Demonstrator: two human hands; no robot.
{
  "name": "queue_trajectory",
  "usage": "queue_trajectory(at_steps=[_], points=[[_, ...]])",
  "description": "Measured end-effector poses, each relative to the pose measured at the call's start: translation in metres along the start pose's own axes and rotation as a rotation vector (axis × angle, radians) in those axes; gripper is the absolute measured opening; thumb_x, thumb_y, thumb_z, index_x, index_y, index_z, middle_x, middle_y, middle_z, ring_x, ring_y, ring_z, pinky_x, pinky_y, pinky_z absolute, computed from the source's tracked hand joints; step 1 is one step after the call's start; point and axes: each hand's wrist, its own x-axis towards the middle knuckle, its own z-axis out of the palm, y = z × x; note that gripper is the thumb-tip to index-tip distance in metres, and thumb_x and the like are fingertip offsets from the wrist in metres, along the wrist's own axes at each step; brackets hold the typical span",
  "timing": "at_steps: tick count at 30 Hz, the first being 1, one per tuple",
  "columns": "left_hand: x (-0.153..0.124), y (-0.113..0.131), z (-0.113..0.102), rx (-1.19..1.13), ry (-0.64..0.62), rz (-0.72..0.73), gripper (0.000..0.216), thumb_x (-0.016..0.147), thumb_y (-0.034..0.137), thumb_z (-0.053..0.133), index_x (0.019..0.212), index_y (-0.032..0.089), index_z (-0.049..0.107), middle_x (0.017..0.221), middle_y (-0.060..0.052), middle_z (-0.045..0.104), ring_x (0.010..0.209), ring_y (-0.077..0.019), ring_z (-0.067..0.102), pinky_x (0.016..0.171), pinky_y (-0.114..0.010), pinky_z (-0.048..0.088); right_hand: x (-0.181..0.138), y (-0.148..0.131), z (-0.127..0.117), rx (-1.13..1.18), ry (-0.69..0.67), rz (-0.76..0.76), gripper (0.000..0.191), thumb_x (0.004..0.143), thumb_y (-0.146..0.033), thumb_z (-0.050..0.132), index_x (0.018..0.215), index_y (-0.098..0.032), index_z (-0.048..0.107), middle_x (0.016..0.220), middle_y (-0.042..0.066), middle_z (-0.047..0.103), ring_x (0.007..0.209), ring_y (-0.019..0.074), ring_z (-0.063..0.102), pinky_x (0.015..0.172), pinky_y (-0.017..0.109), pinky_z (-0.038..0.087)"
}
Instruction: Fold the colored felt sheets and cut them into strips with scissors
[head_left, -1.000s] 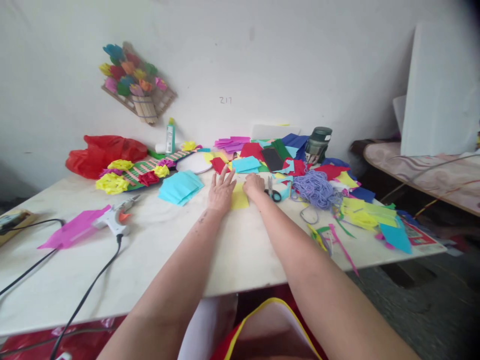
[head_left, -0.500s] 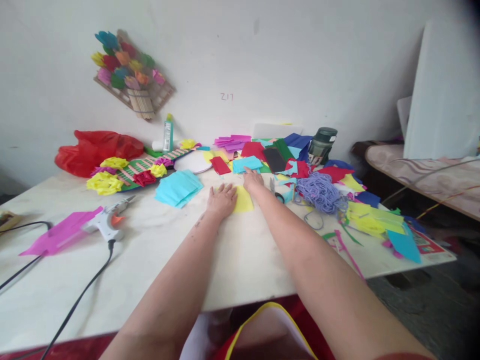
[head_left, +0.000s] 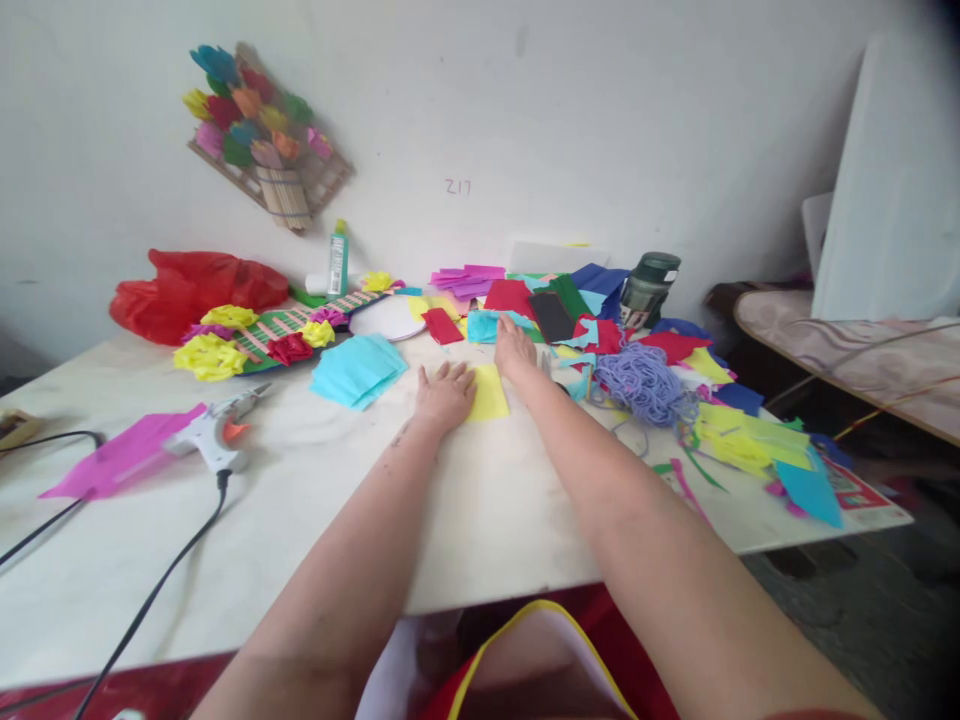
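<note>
My left hand (head_left: 448,395) lies flat with its fingers spread, resting at the left side of a yellow paper square (head_left: 491,392) on the table. My right hand (head_left: 516,350) reaches farther out, its fingers closed at the right end of a light blue paper piece (head_left: 482,327), which looks rumpled there. The fingertips are partly hidden. Left of my left hand sits a stack of light blue paper sheets (head_left: 358,372). Scissors (head_left: 555,378) lie just right of my right wrist, partly covered by it.
A glue gun (head_left: 214,435) with a black cord lies at left on magenta paper (head_left: 131,455). Behind it is a board with paper flowers (head_left: 277,335). Purple yarn (head_left: 641,382), a dark bottle (head_left: 649,290), a black phone (head_left: 552,318) and coloured paper scraps crowd the right.
My right hand has shifted slightly right and away from me over the light blue paper, which now looks more rumpled. My left hand stays on the yellow paper. The view tilts slightly.
</note>
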Motion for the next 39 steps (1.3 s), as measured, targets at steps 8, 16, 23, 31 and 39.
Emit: queue_trajectory(at_steps=[8, 16, 23, 31, 39], points=[[0.010, 0.000, -0.009, -0.496, 0.279, -0.042, 0.034, 0.089, 0.034, 0.040, 0.104, 0.018, 0.066, 0.120, -0.009, 0.061, 0.125, -0.0258, 0.042, 0.107, -0.042, 0.023, -0.033, -0.042, -0.022, 0.141, 0.184, -0.086, 0.052, 0.087, -0.011, 0.030, 0.139, -0.010, 0.034, 0.147, 0.011, 0.029, 0.129, 0.0212, 0.037, 0.105, 0.032, 0.031], [0.011, -0.009, -0.009, -1.654, 0.314, -0.148, 0.035, 0.079, 0.048, 0.056, 0.081, 0.014, 0.062, 0.072, -0.005, 0.065, 0.084, -0.0189, 0.063, 0.080, -0.028, 0.047, -0.078, -0.073, -0.019, 0.241, 0.118, -0.330, 0.054, 0.084, -0.012, 0.032, 0.138, -0.008, 0.036, 0.147, 0.010, 0.030, 0.131, 0.0196, 0.033, 0.108, 0.030, 0.028], [0.013, -0.017, -0.008, -1.788, 0.584, -0.303, 0.024, 0.081, 0.032, 0.058, 0.066, 0.018, 0.045, 0.052, 0.005, 0.050, 0.057, -0.0090, 0.056, 0.063, -0.020, 0.048, -0.100, -0.078, -0.019, 0.330, 0.015, -0.430, 0.048, 0.080, -0.010, 0.038, 0.125, -0.015, 0.053, 0.138, 0.006, 0.045, 0.120, 0.0185, 0.047, 0.103, 0.028, 0.035], [0.001, -0.027, -0.025, -1.859, 0.343, -0.148, 0.014, 0.081, 0.028, 0.059, 0.087, 0.015, 0.055, 0.083, -0.004, 0.068, 0.088, -0.0161, 0.065, 0.091, -0.037, 0.047, -0.076, -0.059, -0.018, 1.318, -0.042, 0.346, 0.026, 0.085, -0.026, 0.035, 0.093, -0.016, 0.058, 0.074, 0.004, 0.066, 0.051, 0.0141, 0.061, 0.054, 0.028, 0.052], [-0.007, -0.036, -0.026, -1.776, -0.067, -0.097, 0.014, 0.079, 0.020, 0.061, 0.090, 0.012, 0.063, 0.083, -0.009, 0.070, 0.093, -0.0228, 0.065, 0.089, -0.040, 0.049, -0.073, -0.023, -0.037, 1.755, -0.322, 0.258, 0.048, 0.081, -0.058, 0.044, 0.094, -0.015, 0.061, 0.069, 0.006, 0.068, 0.069, 0.0205, 0.066, 0.058, 0.031, 0.053]])
